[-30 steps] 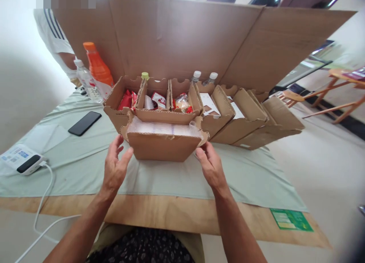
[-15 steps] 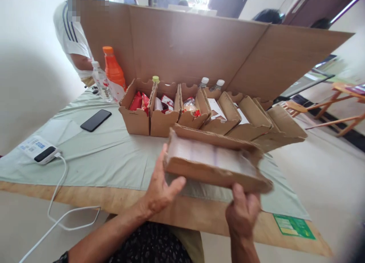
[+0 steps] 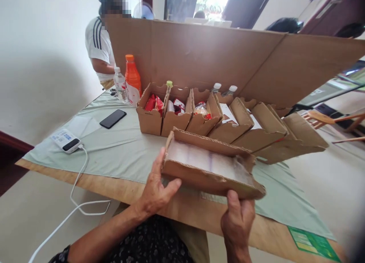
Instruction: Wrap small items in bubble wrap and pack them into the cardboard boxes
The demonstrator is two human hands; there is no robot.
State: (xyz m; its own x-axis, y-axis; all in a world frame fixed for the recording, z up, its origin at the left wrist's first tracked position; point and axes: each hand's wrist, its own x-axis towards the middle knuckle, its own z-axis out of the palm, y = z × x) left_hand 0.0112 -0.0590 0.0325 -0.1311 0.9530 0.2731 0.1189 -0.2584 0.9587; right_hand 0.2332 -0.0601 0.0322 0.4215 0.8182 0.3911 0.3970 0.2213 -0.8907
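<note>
While the long cardboard tray [image 3: 211, 168] is held above the table edge, its left end is clasped by the left hand [image 3: 156, 190], fingers spread, and its right end is pinched from below by the right hand [image 3: 237, 221].

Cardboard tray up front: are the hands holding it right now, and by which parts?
Yes. Both hands hold the cardboard tray clear of the table: the left hand grips its left end, and the right hand supports its right end from underneath.
</note>
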